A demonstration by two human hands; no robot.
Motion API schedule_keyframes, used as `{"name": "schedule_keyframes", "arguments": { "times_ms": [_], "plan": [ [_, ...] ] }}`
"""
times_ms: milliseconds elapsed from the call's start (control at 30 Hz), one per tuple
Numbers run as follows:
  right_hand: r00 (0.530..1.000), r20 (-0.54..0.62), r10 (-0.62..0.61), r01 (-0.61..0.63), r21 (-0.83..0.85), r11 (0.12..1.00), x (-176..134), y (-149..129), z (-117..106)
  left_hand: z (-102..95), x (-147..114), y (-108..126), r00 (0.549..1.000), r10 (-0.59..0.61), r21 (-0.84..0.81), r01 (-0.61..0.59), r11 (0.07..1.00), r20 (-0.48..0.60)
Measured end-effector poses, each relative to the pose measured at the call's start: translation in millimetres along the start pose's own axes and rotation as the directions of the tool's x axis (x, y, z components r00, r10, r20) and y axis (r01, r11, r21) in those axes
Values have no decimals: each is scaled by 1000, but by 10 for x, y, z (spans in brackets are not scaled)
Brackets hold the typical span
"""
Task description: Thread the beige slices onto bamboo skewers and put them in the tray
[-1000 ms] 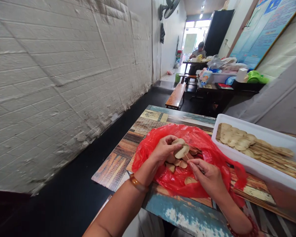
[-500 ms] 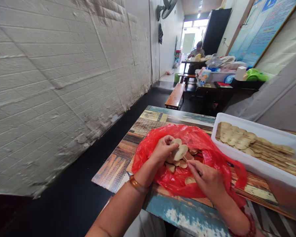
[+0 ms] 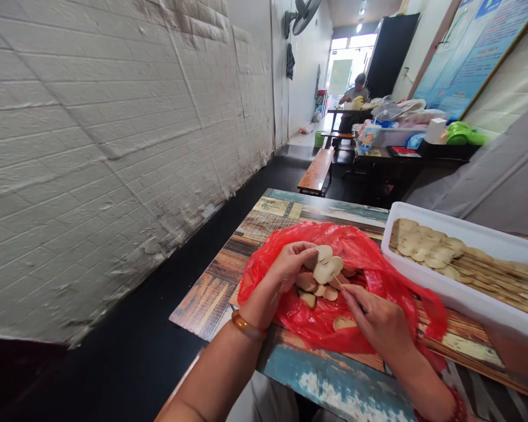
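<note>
My left hand pinches the edge of some pale, thin round slices, whose exact kind I cannot tell. In the fingers of my right hand is a thin wooden skewer, its far end at the slices. Both hands are over an opened red plastic bag on the table. More loose slices lie inside the bag below my hands, and one sits nearer the bag's front edge.
Right of the bag stands a white plastic tub with rows of skewered slices. The patchwork-wood table runs close to a white brick-patterned wall. Ahead are a wooden bench, a cluttered table, and a seated person.
The slices are turned a little flatter toward me, and my left fingers have shifted to their left edge. My right hand still grips the skewer. The view has moved slightly.
</note>
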State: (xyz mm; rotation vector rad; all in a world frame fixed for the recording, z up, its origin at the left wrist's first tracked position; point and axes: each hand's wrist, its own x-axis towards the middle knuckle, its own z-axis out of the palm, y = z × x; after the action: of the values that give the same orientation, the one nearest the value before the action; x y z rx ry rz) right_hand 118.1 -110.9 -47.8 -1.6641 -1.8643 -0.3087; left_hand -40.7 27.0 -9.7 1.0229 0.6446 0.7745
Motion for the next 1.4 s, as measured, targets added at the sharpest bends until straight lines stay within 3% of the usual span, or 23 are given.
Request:
{"name": "schedule_keyframes", "arguments": {
  "times_ms": [300, 633, 833, 933, 1033, 1167, 1400],
  "plan": [
    [997, -49, -64, 58, -110, 992, 6, 3, -14, 10, -9, -21, 997, -43, -42, 45, 998, 58],
    [995, -72, -73, 68, -59, 996, 12, 1, -3, 42, -34, -33, 997, -54, 8, 53, 999, 53],
    [997, 4, 81, -80, 189, 979, 41, -16, -30, 63, -33, 3, 996, -45, -43, 48, 998, 71],
    [982, 37, 184, -187, 281, 941, 85, -44, -81, 57, -11, 7, 997, -74, -100, 76, 992, 24],
    [966, 47, 255, -256, 333, 908, 123, -73, -125, 46, 0, -18, 994, -103, -131, 108, 985, 48],
    [954, 79, 289, -298, 372, 879, 133, -88, -136, 48, -4, -62, 991, -76, -116, 88, 989, 107],
    [957, 99, 273, -289, 419, 861, 102, -83, -96, 63, -18, -67, 993, -84, -122, 93, 988, 79]
  ]
}}
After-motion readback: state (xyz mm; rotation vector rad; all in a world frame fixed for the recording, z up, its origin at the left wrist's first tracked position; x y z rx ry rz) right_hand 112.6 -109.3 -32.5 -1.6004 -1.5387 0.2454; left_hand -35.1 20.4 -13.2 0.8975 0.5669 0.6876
